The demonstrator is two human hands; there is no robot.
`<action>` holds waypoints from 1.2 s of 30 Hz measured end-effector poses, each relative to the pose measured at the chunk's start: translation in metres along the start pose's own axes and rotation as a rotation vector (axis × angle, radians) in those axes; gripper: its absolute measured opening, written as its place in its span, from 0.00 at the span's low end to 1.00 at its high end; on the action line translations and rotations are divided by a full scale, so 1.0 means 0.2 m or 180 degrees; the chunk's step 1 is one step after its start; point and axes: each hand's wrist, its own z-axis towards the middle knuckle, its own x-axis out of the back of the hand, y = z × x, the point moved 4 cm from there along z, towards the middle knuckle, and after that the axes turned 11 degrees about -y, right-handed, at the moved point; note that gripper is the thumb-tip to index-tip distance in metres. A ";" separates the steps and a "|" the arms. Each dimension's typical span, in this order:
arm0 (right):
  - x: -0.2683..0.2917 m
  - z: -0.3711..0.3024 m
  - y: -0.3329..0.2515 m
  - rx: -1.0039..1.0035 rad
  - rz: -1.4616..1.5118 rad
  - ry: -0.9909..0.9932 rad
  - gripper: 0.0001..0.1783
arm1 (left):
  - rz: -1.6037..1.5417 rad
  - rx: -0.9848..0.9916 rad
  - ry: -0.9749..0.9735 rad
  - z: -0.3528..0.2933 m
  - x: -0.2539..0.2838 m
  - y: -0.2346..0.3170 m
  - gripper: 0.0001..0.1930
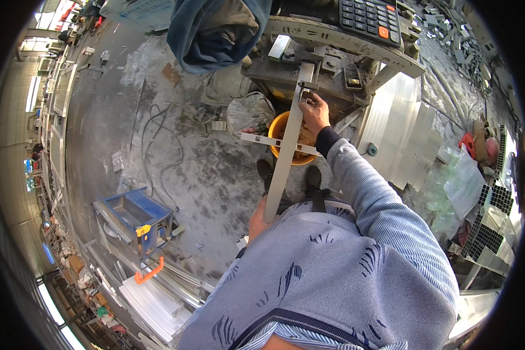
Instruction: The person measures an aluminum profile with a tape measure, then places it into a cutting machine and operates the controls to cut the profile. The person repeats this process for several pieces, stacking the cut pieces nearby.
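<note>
A long, flat, silver-grey metal profile point(290, 143) runs from the workbench point(262, 74) back toward my body. My left hand point(258, 220) is closed around its near end, partly hidden by the profile and my clothing. Close to the far end, my right hand point(315, 115) pinches the profile's right edge, thumb against it. Just beyond those fingers sits a small dark metal fitting point(307, 87) on the bench machine. Below the profile stands a yellow bucket point(274, 127), with a pale slotted strip point(259, 139) lying across it.
A calculator point(370, 20) rests on the raised shelf point(332, 32). Blue denim cloth point(186, 41) hangs at the far side. Metal sheets point(399, 134) lean at the right, near plastic wrap point(458, 184). A blue stool-like box point(134, 210) and cable point(149, 140) occupy the left floor.
</note>
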 end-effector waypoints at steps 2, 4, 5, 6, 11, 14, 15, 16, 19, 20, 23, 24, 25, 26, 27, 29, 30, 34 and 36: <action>0.00 0.01 -0.01 0.0088 0.0255 -0.0068 0.15 | 0.0058 -0.0064 0.0043 -0.01 0.02 0.06 0.38; 0.01 0.02 0.00 -0.0072 0.0358 -0.0055 0.15 | 0.0123 0.0140 0.0066 -0.02 0.04 0.11 0.38; 0.02 0.03 0.01 -0.0130 0.0337 0.0014 0.15 | 0.0144 0.0265 0.0057 -0.02 0.04 0.12 0.37; 0.02 0.04 0.03 -0.0167 0.0112 0.0196 0.15 | 0.0162 0.0389 -0.0020 -0.01 0.03 0.13 0.37; -0.02 0.03 0.09 -0.0232 0.0035 0.0168 0.24 | 0.0198 -0.0108 0.0132 0.11 0.01 0.12 0.35; -0.08 -0.03 0.05 -0.0014 -0.0558 -0.0036 0.34 | 0.0438 -0.0566 0.0190 0.23 0.02 0.10 0.35; -0.09 -0.06 0.03 -0.0016 -0.0735 -0.0152 0.37 | 0.0501 -0.0672 0.0182 0.27 0.02 0.10 0.35; -0.08 -0.12 0.01 0.0042 -0.1021 -0.0135 0.37 | 0.0518 -0.0624 0.0142 0.31 0.02 0.09 0.35; -0.02 -0.26 -0.03 0.0327 -0.0827 -0.0261 0.35 | 0.0543 -0.0582 0.0043 0.41 -0.01 0.10 0.36; 0.03 -0.31 -0.03 0.0378 -0.1012 -0.0228 0.35 | 0.0541 -0.0638 0.0059 0.43 -0.01 0.11 0.36; 0.26 -0.47 -0.01 -0.0015 -0.1516 0.0431 0.32 | 0.0348 -0.0755 0.0062 0.46 -0.02 0.14 0.36; 0.36 -0.51 -0.02 -0.0091 -0.1432 0.0651 0.31 | 0.0187 -0.0829 0.0025 0.47 -0.02 0.15 0.37; 0.47 -0.54 -0.06 0.0023 -0.1615 0.0944 0.32 | 0.0279 -0.0799 0.0040 0.47 -0.02 0.16 0.37; 0.58 -0.55 -0.09 -0.0194 -0.1844 0.1273 0.33 | 0.0314 -0.0802 0.0020 0.48 -0.01 0.17 0.37; 0.67 -0.56 -0.14 -0.0109 -0.1902 0.1539 0.35 | 0.0260 -0.0870 -0.0006 0.49 -0.01 0.19 0.37; 0.82 -0.54 -0.29 0.0316 -0.2034 0.1933 0.37 | 0.0291 -0.0731 -0.0050 0.53 0.00 0.22 0.35; 0.86 -0.52 -0.37 0.0496 -0.2240 0.2121 0.38 | 0.0166 -0.0844 -0.0094 0.56 -0.01 0.25 0.35; 0.90 -0.36 -0.71 0.1328 -0.2684 0.1897 0.41 | 0.0458 -0.0981 -0.0074 0.74 -0.03 0.39 0.33; 0.86 -0.25 -0.82 0.1326 -0.2400 0.1699 0.35 | 0.0656 -0.1258 0.0115 0.84 -0.05 0.47 0.33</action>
